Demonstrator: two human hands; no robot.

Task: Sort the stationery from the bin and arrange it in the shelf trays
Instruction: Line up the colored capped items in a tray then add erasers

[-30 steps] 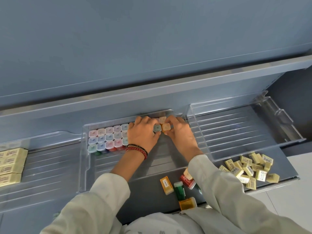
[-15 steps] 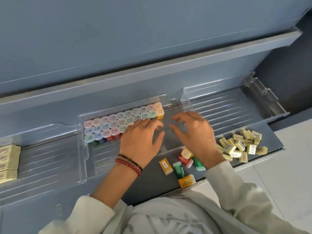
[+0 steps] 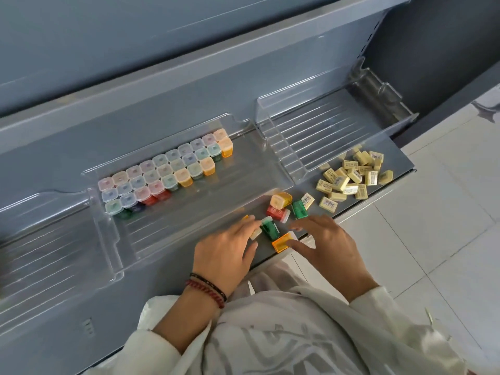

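The sharpeners (image 3: 167,169) are pastel-lidded, the tray (image 3: 189,220) clear, the erasers (image 3: 349,177) pale yellow.

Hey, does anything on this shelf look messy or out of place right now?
Yes: loose sharpeners lie tipped at mixed angles on the ledge before the middle tray, unlike the upright rows inside it. A heap of yellow erasers sits on the ledge outside the right tray, with one stray eraser among the sharpeners.

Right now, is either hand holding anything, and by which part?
Nothing is gripped. Fingers of the left hand lie over a mostly hidden sharpener; the thumb of the right hand touches the orange sharpener at one end.
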